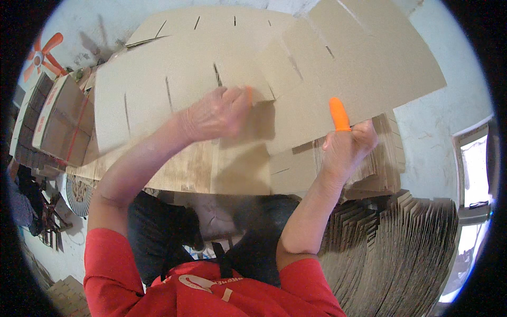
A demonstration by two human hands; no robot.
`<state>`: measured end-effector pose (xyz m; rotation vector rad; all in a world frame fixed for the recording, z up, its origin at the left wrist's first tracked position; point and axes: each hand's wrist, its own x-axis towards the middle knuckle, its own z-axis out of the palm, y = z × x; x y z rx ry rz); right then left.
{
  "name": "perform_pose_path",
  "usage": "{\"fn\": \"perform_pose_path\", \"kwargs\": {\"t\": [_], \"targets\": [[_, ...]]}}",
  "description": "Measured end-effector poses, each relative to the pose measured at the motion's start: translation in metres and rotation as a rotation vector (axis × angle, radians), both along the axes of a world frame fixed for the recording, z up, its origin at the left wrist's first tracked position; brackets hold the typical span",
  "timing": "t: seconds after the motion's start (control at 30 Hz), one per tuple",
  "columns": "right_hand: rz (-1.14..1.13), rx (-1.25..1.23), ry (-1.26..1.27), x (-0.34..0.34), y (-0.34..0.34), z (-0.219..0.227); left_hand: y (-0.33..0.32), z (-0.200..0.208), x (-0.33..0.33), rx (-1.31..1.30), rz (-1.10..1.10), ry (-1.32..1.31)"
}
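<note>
A slotted cardboard sheet [369,58] is tilted up at the right. My right hand [349,145] is closed on its near edge, with an orange finger cot [339,113] lying over the sheet's face. My left hand [217,113] is closed, slightly blurred, at a slotted cardboard edge near the middle. Its fingertips are mostly hidden, though a bit of orange shows there. Under and left of that hand, another slotted cardboard sheet [142,100] lies across the wooden table [179,171].
A stack of cardboard [388,158] stands behind my right hand. Many cut cardboard pieces [401,248] are packed upright at the lower right. Bundled cardboard [63,121] sits at the left, near an orange-bladed fan [39,57]. A window [475,169] is far right.
</note>
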<state>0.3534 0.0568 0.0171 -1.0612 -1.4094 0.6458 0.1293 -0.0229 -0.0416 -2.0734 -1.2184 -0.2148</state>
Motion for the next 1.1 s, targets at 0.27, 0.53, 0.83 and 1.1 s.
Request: {"fn": "perform_pose_path", "kwargs": {"t": [0.27,0.53,0.83,1.1], "targets": [[0.077,0.076,0.025,0.017,0.012,-0.018,-0.015,-0.007,-0.012,0.051,-0.009,-0.049],[0.120,0.062,0.050,0.001,0.001,-0.011,-0.018,-0.005,-0.002,0.153,-0.008,-0.048],[-0.065,-0.007,-0.041,-0.003,0.002,-0.010,-0.016,-0.004,0.005,0.129,0.023,-0.057],[0.130,0.041,0.012,0.016,0.018,-0.026,-0.035,-0.003,0.001,0.005,0.018,-0.122]]}}
